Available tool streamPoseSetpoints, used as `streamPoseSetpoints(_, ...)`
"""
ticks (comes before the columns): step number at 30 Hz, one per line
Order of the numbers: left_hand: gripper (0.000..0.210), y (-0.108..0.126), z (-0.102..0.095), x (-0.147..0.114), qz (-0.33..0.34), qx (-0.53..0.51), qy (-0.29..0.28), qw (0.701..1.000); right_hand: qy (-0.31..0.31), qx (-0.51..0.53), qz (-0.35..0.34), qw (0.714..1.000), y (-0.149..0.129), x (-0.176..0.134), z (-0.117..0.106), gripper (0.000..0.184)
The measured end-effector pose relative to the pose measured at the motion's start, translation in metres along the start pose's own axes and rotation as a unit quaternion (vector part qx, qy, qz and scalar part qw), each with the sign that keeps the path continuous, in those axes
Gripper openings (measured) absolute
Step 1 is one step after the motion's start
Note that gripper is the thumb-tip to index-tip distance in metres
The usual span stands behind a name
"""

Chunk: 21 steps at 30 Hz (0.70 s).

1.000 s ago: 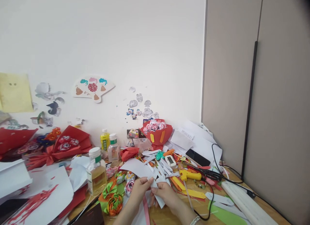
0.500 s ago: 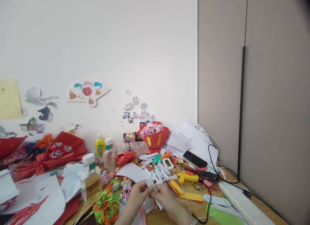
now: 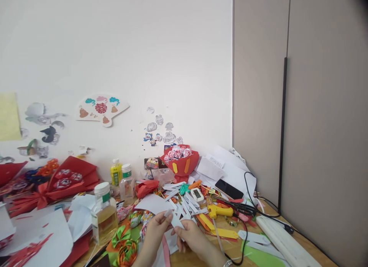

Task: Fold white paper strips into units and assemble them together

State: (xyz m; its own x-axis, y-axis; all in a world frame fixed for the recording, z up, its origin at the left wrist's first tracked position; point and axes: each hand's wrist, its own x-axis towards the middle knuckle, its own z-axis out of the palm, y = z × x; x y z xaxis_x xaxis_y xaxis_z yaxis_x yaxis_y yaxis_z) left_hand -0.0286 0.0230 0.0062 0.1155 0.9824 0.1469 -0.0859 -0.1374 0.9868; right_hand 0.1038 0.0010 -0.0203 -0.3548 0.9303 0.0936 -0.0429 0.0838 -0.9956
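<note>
Between my two hands is a small white paper strip (image 3: 176,221). My left hand (image 3: 157,229) pinches its left end between thumb and fingers. The thumb and fingers of my right hand (image 3: 192,233) grip its right end. Beyond the hands lies a heap of loose white paper strips (image 3: 186,206) and a curved white sheet (image 3: 152,204). Left of my left hand are green and orange folded paper flowers (image 3: 125,247). A yellow glue gun (image 3: 220,210) rests right of my right hand.
Red paper bouquets (image 3: 181,165) stand against the wall. A jar of amber liquid (image 3: 105,217) is at left, near a yellow-labelled bottle (image 3: 116,172). At right lie a phone (image 3: 229,189), black cables (image 3: 245,208), a white bar (image 3: 283,240) and a small digital timer (image 3: 197,195).
The paper strip has tilted, and my hands have moved slightly apart along it. My right fingers sit lower on it. The whole view has shifted slightly.
</note>
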Motion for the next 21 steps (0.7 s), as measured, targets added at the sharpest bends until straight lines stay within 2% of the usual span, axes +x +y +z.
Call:
streamPoseSetpoints(2,0.040,0.000,-0.001,0.001,-0.017,-0.012,0.007,1.000,-0.006,-0.010,-0.007,1.000,0.001,0.001,-0.001,0.034)
streamPoseSetpoints(6,0.038,0.002,-0.001,0.001,-0.032,-0.038,0.003,0.999,0.020,-0.029,-0.036,0.999,0.006,0.004,-0.004,0.030)
streamPoseSetpoints(10,0.037,0.007,-0.001,-0.003,-0.064,-0.082,-0.018,0.994,0.049,-0.048,-0.016,0.998,0.004,0.004,-0.005,0.030)
streamPoseSetpoints(13,0.038,0.010,-0.002,-0.006,-0.073,-0.108,-0.025,0.991,0.041,-0.059,-0.023,0.997,0.001,0.002,-0.004,0.029)
streamPoseSetpoints(18,0.039,0.009,-0.003,-0.005,-0.065,-0.097,0.010,0.993,-0.005,-0.046,-0.064,0.997,0.002,0.000,-0.003,0.027)
streamPoseSetpoints(21,0.039,0.007,-0.004,-0.004,-0.055,-0.077,0.038,0.995,-0.001,-0.053,-0.047,0.998,0.004,0.001,-0.002,0.028)
